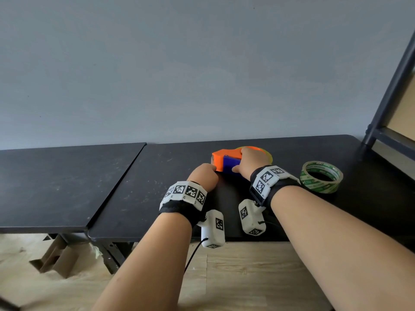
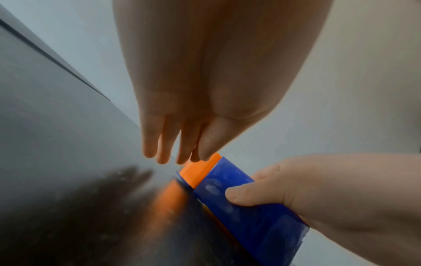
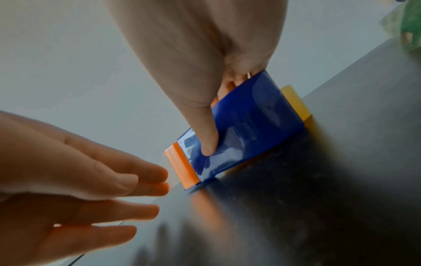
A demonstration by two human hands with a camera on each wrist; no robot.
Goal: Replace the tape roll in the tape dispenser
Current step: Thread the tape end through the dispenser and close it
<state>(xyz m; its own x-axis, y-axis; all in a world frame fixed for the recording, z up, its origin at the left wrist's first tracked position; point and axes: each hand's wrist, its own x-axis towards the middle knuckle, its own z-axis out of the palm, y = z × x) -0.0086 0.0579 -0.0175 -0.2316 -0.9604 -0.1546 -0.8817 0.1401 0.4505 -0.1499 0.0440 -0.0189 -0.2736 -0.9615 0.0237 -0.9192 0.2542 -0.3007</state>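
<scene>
An orange tape dispenser (image 1: 219,160) with a glossy blue face (image 3: 246,126) lies on the black table (image 1: 157,187). My right hand (image 1: 246,160) grips it from above, thumb (image 3: 208,142) pressed on the blue face and the other fingers over the far side. My left hand (image 1: 205,173) lies beside it with fingers (image 2: 182,149) straight, their tips at the orange end (image 2: 200,171); whether they touch it is unclear. A yellow part (image 3: 296,102) shows behind the blue face. A green-printed tape roll (image 1: 321,177) lies flat to the right of the dispenser.
A second black tabletop (image 1: 56,187) adjoins on the left across a narrow seam. A grey wall stands right behind the tables. A dark metal shelf frame (image 1: 390,90) rises at the far right. Cardboard pieces (image 1: 56,259) lie on the wooden floor below.
</scene>
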